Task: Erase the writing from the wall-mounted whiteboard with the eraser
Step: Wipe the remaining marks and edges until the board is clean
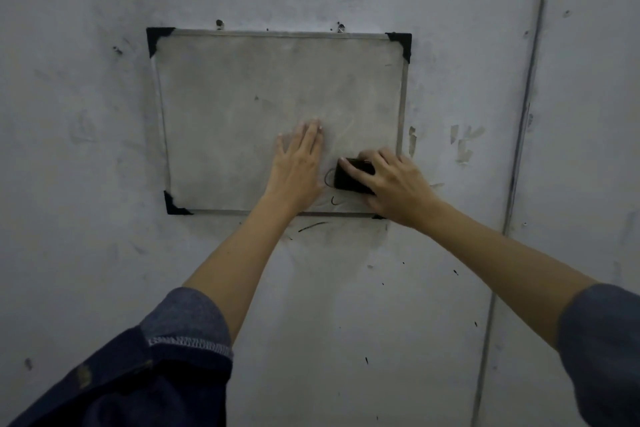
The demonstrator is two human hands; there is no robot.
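Note:
A small whiteboard (242,107) with a metal frame and black corner caps hangs on the grey wall. Its surface is smudged grey. A few dark pen strokes (335,200) show near its lower right, between my hands. My left hand (298,166) lies flat on the board's lower middle, fingers straight and pointing up. My right hand (391,184) presses a black eraser (348,179) against the board's lower right area, fingers over its top. The board's lower right corner is hidden behind that hand.
The wall (346,305) is scuffed and carries ink specks and a dark stroke (311,226) just under the frame. Torn tape remnants (462,144) stick to the right of the board. A vertical seam (519,156) runs down the wall at the right.

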